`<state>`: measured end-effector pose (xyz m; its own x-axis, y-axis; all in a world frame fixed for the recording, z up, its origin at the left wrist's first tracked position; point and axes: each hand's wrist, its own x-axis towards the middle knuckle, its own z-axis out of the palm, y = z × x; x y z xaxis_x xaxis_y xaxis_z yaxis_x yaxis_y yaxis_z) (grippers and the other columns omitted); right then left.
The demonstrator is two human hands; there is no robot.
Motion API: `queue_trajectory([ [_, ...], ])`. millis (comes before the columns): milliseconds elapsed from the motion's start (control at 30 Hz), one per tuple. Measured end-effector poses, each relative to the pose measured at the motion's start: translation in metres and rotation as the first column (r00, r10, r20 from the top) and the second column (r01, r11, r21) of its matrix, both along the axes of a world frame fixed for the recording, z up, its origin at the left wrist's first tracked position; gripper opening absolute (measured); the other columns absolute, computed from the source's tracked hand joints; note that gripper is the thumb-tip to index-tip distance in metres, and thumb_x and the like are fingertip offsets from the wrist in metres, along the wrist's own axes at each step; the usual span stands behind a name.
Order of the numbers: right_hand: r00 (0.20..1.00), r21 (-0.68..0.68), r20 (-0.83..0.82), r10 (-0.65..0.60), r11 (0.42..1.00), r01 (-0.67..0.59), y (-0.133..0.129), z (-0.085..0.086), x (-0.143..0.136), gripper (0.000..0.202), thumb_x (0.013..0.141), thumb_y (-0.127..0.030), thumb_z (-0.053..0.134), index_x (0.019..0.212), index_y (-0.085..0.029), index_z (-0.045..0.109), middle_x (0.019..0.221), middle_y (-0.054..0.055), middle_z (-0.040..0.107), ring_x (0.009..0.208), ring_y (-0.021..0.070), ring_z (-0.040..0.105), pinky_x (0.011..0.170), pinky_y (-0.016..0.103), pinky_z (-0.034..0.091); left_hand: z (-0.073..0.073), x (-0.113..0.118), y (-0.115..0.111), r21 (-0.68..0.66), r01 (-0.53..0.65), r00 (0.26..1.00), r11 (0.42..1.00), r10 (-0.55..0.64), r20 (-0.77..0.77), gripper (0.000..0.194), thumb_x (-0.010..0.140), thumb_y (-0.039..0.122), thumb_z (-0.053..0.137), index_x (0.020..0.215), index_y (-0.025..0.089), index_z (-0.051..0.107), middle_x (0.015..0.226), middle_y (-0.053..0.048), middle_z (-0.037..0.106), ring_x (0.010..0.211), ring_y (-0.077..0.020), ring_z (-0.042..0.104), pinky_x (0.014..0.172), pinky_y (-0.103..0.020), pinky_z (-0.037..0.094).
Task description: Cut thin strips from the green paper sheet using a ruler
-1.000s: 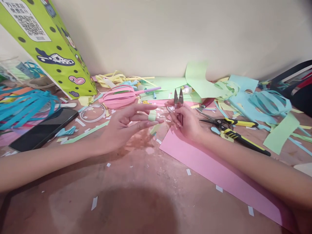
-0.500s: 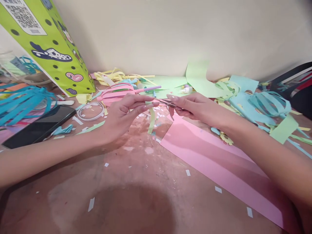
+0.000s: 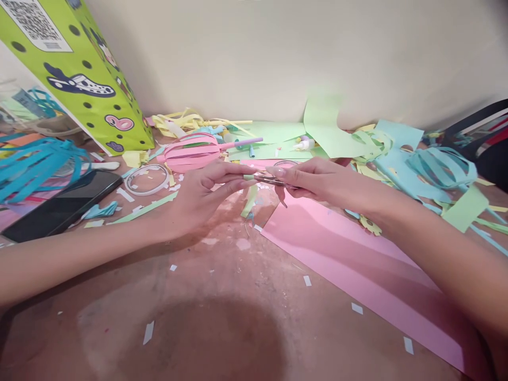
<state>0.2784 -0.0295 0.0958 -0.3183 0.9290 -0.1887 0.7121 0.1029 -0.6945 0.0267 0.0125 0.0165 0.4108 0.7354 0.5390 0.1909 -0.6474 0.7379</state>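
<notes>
2 bare hands meet above the brown, mottled tabletop [image 3: 190,333]. The left hand [image 3: 208,190] pinches a small, pale green piece of paper [image 3: 248,177] between thumb and fingertips, with only a short edge showing. The right hand [image 3: 327,182] grasps a small pair of silvery metal scissors [image 3: 271,180], whose blades lie nearly level and reach to that green piece, so it sits between the 2 hands. Whether the blades have bitten into it is too small to tell. A narrow, pale green paper strip [image 3: 249,201] shows just below the fingertips; I cannot tell whether it is joined to the pinched piece.

The step looks like a close snip. To do it well, I would pinch firmly so the paper cannot slide, and set the left fingertips a little further back, as they sit just beside the blade tips. Short bites should suit so small a piece better than 1 long stroke, and turning the paper rather than the scissors would probably give an evener edge. A large, flat pink paper sheet [image 3: 357,275] lies below the right hand, so cutting well above its corner seems wise.
</notes>
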Motion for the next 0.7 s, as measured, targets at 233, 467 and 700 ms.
queue_trajectory([
  [233,0.995,-0.011,-0.018,0.102,0.995,-0.102,-0.001,0.002,-0.004,0.068,0.099,-0.081,0.045,0.072,-0.022,0.064,0.066,-0.002,0.035,0.057,0.0126,0.031,0.058,0.035,0.022,0.001,-0.001,-0.004,-0.019,0.09,0.993,0.996,-0.091,-0.074,0.022,0.105,0.044,0.069,0.12,0.036,0.083,0.113,0.002,0.082,0.103,-0.015,0.075,0.085,-0.024,0.057],
  [467,0.988,-0.092,0.143,0.064,0.994,-0.051,0.002,-0.002,-0.006,0.074,0.096,-0.086,0.043,0.069,-0.022,0.066,0.065,-0.002,0.033,0.055,0.0121,0.03,0.057,0.034,0.023,-0.006,0.005,-0.01,-0.116,0.071,0.989,0.991,-0.085,-0.12,0.021,0.102,0.039,0.071,0.115,0.029,0.084,0.112,-0.001,0.082,0.105,-0.0204,0.074,0.088,-0.032,0.055],
  [700,0.982,-0.114,0.188,0.03,0.993,-0.008,0.001,-0.003,-0.009,0.073,0.096,-0.085,0.044,0.067,-0.021,0.065,0.066,-0.001,0.039,0.057,0.012,0.034,0.057,0.033,0.027,-0.011,0.01,-0.013,-0.111,0.101,0.987,0.989,-0.114,-0.114,0.021,0.104,0.034,0.066,0.117,0.029,0.082,0.116,0.0,0.082,0.108,-0.0193,0.073,0.092,-0.031,0.054],
])
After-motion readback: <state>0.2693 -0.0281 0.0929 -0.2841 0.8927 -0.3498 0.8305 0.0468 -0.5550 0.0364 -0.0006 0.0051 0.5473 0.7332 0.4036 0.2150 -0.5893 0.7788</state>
